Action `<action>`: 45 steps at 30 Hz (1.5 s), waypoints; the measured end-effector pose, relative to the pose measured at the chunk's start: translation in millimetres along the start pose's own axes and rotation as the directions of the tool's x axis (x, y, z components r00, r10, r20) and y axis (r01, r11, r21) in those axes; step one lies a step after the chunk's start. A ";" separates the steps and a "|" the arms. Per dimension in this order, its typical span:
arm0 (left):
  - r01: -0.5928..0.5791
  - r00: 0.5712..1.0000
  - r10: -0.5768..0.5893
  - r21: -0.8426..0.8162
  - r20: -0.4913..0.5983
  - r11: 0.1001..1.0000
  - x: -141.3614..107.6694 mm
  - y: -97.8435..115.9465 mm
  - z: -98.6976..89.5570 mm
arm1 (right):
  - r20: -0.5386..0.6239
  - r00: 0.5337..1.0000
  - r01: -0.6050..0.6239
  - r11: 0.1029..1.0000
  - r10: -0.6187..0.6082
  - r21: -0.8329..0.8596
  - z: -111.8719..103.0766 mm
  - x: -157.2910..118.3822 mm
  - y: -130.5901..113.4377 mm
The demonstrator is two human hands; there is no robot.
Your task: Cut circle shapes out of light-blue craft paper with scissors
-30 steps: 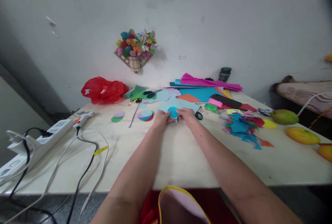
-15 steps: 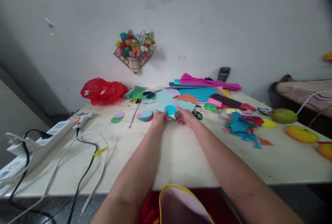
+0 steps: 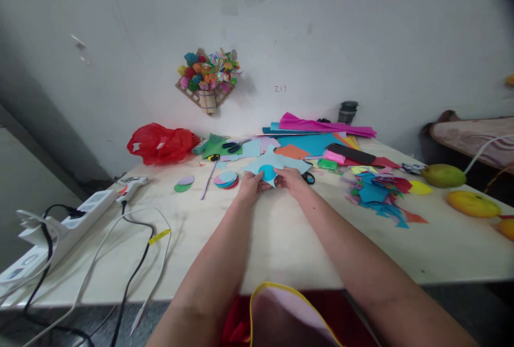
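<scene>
A flat, smooth-edged, bright-blue paper disc [image 3: 266,171] lies against a pale-blue, jagged paper sheet [image 3: 292,162], mid-table — left hand [image 3: 249,186] pinching their left side, right hand [image 3: 289,181] pinching the right. Stacked paper discs [image 3: 226,179] sit left.

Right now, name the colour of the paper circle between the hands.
Bright blue; the paper circle shows best in the head view.

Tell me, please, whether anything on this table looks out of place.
The fruit on the right looks out of place, being food near a jumbled heap of coloured paper scraps; I see nothing spilled.
</scene>
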State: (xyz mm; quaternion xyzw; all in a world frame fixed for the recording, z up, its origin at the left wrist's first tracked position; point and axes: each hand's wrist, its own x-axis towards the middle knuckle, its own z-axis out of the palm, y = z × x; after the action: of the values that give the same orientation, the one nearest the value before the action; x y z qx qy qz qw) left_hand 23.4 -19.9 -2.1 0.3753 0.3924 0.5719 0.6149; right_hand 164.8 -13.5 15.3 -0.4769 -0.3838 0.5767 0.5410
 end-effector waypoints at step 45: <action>0.051 0.998 -0.052 0.064 0.017 0.997 -2.9 5.5 0.1 | -0.043 0.999 -0.016 1.000 0.016 0.010 2.3 7.1 6.0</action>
State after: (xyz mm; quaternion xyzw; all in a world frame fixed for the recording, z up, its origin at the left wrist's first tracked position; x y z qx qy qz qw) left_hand 21.1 -22.5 3.1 0.3897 0.4143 0.5395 0.6208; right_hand 161.3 -7.0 9.2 -0.4896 -0.3655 0.5724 0.5468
